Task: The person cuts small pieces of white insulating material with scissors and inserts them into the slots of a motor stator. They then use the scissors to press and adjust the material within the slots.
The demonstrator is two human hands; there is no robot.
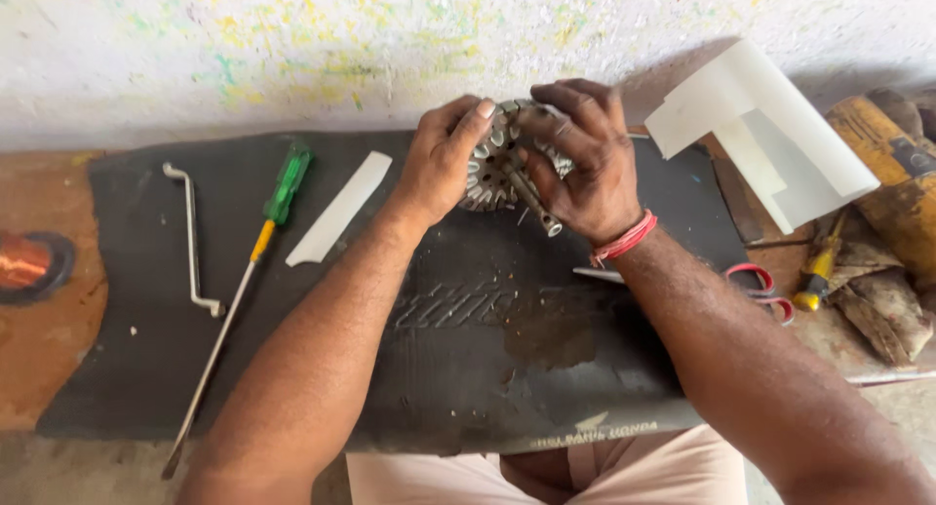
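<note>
A person sits at a dark rubber mat [292, 369], seen from above, both hands raised over its far edge. Far to the left of the fingers, a spool of copper wire [24, 261] rests off the mat. Closer in lie a bent metal rod [192, 242], then a long screwdriver with a green handle [278, 198], then a white paper strip [339, 208] just left of the left wrist.

The left hand [439, 159] curls closed around the left rim of a round, slotted metal motor core [487, 169], thumb pressed on top. The right hand [585, 164] grips the core's right side, fingers bent over it; a short metal shaft [536, 208] juts out below its fingers. The core is held between both hands, off the mat.

To the right of the fingers stand curled white insulating sheets [770, 135], red-handled scissors [760, 286], and a small yellow screwdriver [814, 271].

Risk, as a judgement: the slot edges look sharp and could nick a fingertip if the core twists, and a loosened grip could drop it onto the mat.
</note>
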